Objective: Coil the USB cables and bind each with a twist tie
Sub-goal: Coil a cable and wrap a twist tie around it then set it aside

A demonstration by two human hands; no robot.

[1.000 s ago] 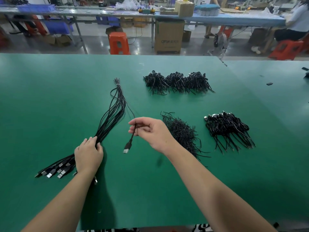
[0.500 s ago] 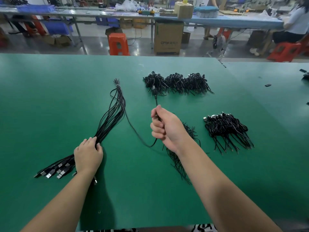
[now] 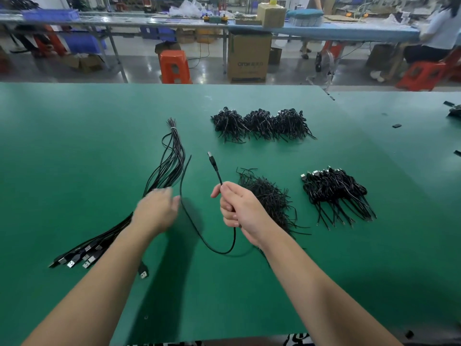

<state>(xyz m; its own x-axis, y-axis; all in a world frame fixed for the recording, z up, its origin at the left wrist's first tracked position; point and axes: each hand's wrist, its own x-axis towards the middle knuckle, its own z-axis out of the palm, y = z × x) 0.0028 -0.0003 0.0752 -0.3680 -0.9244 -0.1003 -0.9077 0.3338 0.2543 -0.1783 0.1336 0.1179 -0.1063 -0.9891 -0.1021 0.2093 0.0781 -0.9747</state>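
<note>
My right hand (image 3: 237,208) grips one black USB cable (image 3: 199,232) just below its plug, which points up and away. The cable hangs from my fist, loops over the green table (image 3: 74,146) and runs back up to its free end by the long bundle. My left hand (image 3: 157,211) is blurred, fingers spread, above the table right next to that cable's loose run. A bundle of straight black USB cables (image 3: 167,168), tied at its far end, lies at left with plugs fanned near me. A heap of black twist ties (image 3: 269,196) sits behind my right hand.
Coiled, tied cables lie in a pile at right (image 3: 334,191) and in a row of three heaps farther back (image 3: 262,123). Small black bits lie at the far right of the table. Beyond the table's far edge are an orange stool (image 3: 174,66), cardboard boxes and a seated person.
My right hand has drawn the single cable out of the bundle and back toward me. My left hand has lifted off the bundle's plug end and moved right toward the loose cable.
</note>
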